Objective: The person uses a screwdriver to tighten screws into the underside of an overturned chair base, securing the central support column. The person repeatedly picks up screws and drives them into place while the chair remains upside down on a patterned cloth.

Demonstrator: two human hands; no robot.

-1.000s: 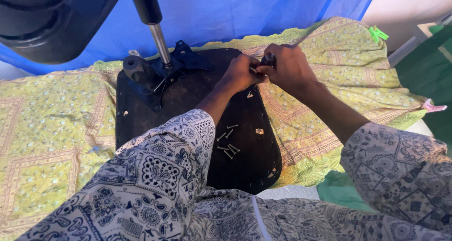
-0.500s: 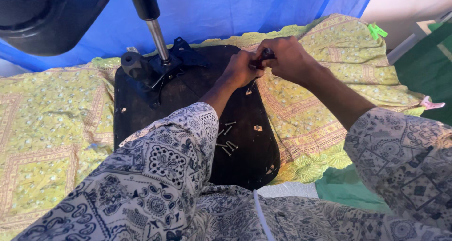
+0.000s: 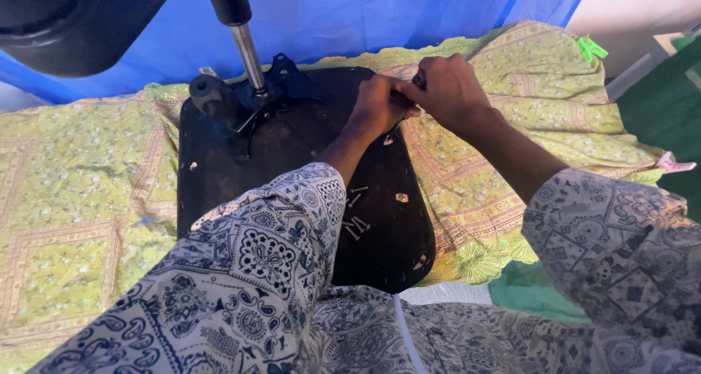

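Observation:
A black chair seat underside lies flat on a yellow-green patterned cloth. A black metal mechanism with a shiny gas cylinder rises from its far left part. Both my hands meet at the seat's far right edge. My left hand pinches something small against the seat. My right hand grips a dark tool handle, mostly hidden by the fingers. Several loose screws lie on the seat nearer to me.
A black chair base looms at the top left. A blue sheet hangs behind. A green clip sits at the cloth's far right corner, and green fabric lies to the right. My patterned sleeves fill the foreground.
My view has shifted slightly and both hands have stayed together at the seat's far right edge, with small movements of the fingers.

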